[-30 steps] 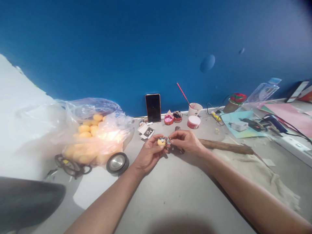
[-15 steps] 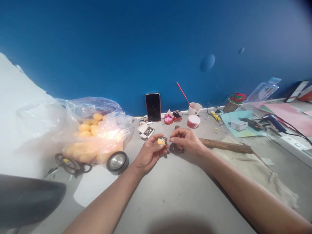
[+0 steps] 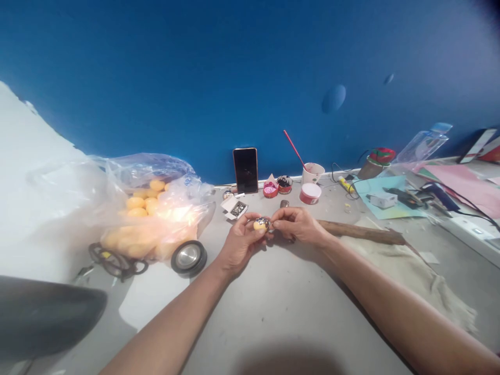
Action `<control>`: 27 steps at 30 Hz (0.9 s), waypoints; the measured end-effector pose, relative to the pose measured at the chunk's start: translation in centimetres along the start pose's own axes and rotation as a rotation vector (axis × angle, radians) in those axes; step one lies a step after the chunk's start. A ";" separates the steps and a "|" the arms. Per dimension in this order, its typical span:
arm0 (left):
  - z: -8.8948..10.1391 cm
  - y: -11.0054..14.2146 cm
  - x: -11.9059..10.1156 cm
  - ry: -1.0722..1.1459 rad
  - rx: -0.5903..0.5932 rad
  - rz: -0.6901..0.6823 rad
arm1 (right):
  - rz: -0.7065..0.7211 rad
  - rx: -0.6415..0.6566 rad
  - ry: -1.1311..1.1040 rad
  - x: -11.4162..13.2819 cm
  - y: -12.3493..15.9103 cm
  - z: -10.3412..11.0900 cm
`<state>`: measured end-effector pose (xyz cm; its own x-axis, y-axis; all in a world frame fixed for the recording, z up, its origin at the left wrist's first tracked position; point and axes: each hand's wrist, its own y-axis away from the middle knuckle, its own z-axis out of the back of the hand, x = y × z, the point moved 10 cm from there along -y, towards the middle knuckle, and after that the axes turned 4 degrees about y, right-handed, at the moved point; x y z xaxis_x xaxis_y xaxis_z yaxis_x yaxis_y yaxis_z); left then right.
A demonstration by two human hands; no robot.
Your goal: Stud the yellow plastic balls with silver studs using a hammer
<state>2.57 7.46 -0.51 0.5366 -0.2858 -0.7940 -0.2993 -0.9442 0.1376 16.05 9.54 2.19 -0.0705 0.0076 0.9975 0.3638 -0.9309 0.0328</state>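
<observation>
My left hand (image 3: 242,245) holds a small yellow ball (image 3: 261,225) between thumb and fingers. Dark and silvery shiny bits cover the ball's upper side. My right hand (image 3: 299,226) is closed in a pinch at the ball's right side. Whatever sits between those fingertips is too small to make out. Beneath my right hand lies a hammer, its wooden handle (image 3: 363,233) running off to the right and part of its head showing past my fingers. Just beyond my left hand, a small white open box (image 3: 235,208) contains several small shiny metal pieces.
At left, a clear plastic bag (image 3: 156,169) holds several yellow balls beside a black-rimmed metal disc (image 3: 189,258). A phone (image 3: 246,171) leans on the blue wall. Behind my hands stand a paper cup (image 3: 313,173) and small red tubs. A cloth (image 3: 410,281) lies at right.
My right fingertips have moved left to meet the ball, closing the small gap. The ball has turned slightly in my left hand, showing more shiny bits.
</observation>
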 end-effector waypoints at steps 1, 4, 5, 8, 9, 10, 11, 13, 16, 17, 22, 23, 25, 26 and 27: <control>-0.1 0.0 -0.2 -0.040 -0.005 -0.026 | -0.001 0.001 0.004 0.1 0.0 -0.1; -0.2 0.2 -1.0 -0.163 -0.044 -0.112 | -0.008 0.004 0.004 0.2 0.0 -0.3; -0.1 0.3 -1.2 -0.211 -0.056 -0.135 | -0.010 0.002 0.006 0.3 0.0 -0.3; -0.2 0.6 -1.9 -0.330 -0.066 -0.170 | -0.010 -0.001 0.006 0.3 0.0 -0.3; -0.2 0.6 -2.0 -0.345 -0.065 -0.173 | -0.011 0.004 0.000 0.3 -0.1 -0.4; -0.2 0.6 -2.0 -0.348 -0.065 -0.171 | -0.012 0.009 -0.008 0.3 -0.1 -0.4; -0.1 0.7 -2.0 -0.343 -0.068 -0.170 | -0.012 0.013 -0.016 0.2 -0.1 -0.4; -0.1 0.7 -1.9 -0.334 -0.070 -0.161 | -0.011 0.013 -0.024 0.2 -0.1 -0.4; -0.1 0.6 -1.8 -0.330 -0.078 -0.156 | -0.013 0.014 -0.023 0.1 -0.1 -0.4; 0.0 0.6 -1.8 -0.328 -0.085 -0.157 | -0.018 0.017 -0.021 0.1 -0.1 -0.4; 0.1 0.6 -1.8 -0.331 -0.115 -0.159 | -0.038 0.016 -0.005 0.2 0.0 -0.5; 0.1 0.7 -1.9 -0.336 -0.119 -0.160 | -0.039 0.011 -0.002 0.1 0.0 -0.4; 0.1 0.7 -2.0 -0.343 -0.130 -0.161 | -0.042 0.006 0.005 0.0 0.0 -0.4; 0.0 0.8 -2.0 -0.345 -0.135 -0.160 | -0.044 0.002 0.008 0.0 0.0 -0.4; 0.0 0.8 -2.0 -0.346 -0.140 -0.158 | -0.045 -0.001 0.012 -0.1 0.0 -0.4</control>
<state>1.22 7.27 1.20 0.2633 -0.0858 -0.9609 -0.1114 -0.9921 0.0581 15.69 9.42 2.09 -0.0980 0.0448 0.9942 0.3589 -0.9302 0.0773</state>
